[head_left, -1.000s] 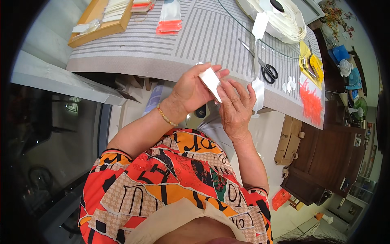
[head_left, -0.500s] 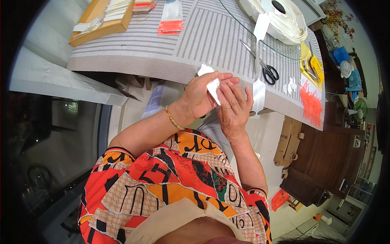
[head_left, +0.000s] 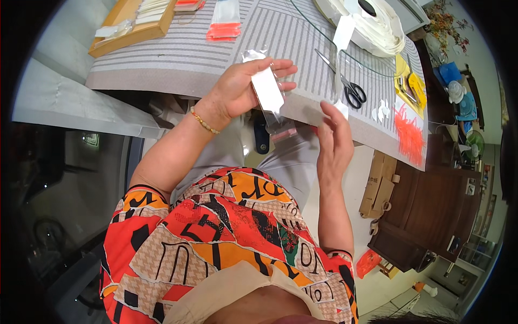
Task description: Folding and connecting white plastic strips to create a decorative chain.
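Note:
My left hand is closed by the thumb on a small clear plastic bag with a flat white piece in or against it. The bag's reddish end hangs below, over my lap, while my other left fingers stretch out behind it. To the right, apart from the bag, my right hand is open and holds nothing. Just beyond its fingertips a strip of white labels runs down from a big white roll to the table edge. Black-handled scissors lie beside that strip.
A wooden tray of white pieces stands at the far left, near clear bags with red ends. Right of the scissors lie small white scraps, a pile of red strips and a yellow tool pack. The table ends before my lap.
My hands were together around the crumpled-looking white piece and have parted. The left moved up and left with the bag, now spread out; the right drew away to the right, empty.

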Available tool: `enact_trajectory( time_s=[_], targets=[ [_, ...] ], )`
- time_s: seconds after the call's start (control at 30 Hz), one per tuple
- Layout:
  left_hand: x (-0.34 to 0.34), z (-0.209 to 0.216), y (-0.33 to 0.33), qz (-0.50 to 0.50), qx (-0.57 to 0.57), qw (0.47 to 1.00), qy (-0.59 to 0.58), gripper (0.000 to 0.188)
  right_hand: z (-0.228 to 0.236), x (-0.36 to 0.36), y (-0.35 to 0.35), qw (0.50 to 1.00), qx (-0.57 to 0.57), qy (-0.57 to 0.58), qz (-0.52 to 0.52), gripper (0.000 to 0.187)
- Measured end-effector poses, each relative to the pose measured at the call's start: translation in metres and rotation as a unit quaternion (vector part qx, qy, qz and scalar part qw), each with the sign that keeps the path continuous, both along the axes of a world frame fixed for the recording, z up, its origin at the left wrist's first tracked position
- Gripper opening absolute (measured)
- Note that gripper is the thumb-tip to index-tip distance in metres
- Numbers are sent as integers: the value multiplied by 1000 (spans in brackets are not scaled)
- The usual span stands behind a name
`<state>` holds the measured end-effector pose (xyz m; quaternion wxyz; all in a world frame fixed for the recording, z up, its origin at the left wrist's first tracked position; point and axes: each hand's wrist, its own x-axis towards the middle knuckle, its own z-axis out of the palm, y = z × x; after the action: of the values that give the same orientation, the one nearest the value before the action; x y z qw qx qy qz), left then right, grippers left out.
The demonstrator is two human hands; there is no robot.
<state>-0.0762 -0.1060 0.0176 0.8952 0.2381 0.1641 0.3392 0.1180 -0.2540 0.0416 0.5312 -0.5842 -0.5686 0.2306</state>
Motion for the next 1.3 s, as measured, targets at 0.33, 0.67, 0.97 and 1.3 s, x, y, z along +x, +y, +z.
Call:
enact_trajectory(
  time_s=[0.33, 0.67, 0.97, 1.3],
  targets=[
    [14, 17, 11, -20, 7, 1000, 14, 44, -2, -31, 35, 885, -213, 395, 122, 40],
    [15, 31, 58, 146, 195, 931, 273, 33, 9, -37, 77, 949, -211, 230, 51, 36],
    [27, 19, 85, 264, 636, 478, 545, 43, -1, -7, 71, 908, 114, -400, -43, 68],
    [53, 3, 102, 150, 662, 371, 633, 64, -15, -27, 88, 866, -27, -497, 51, 83]
  ],
)
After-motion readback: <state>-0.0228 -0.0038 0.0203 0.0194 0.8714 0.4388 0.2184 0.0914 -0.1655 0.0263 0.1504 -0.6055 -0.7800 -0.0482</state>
